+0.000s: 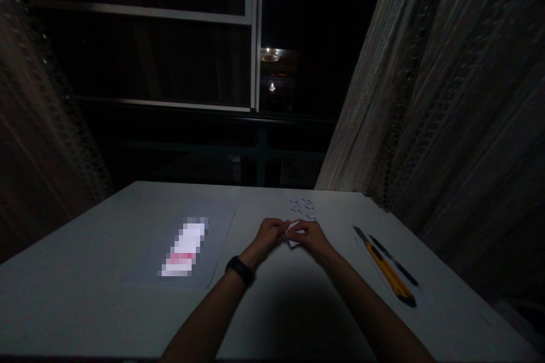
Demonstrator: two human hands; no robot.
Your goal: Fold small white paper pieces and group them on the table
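Left hand (271,232): fingers drawn into a pinch at one edge of a small, flat white paper piece (293,243)
Right hand (313,235): thumb and fingertips closed on the same piece
Paper: between both hands, over the smooth white tabletop (106,244), near small dark-marked white scraps (309,208)
Handling: light, even pinches at the edges should prevent stray creases, with fingertips kept close together

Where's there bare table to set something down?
Bare: table left of the paper sheet, and between the right forearm and yellow knife. Crowded: middle, where left hand and right hand meet at a white piece, small pieces just beyond; right, where knife and black pen lie close.
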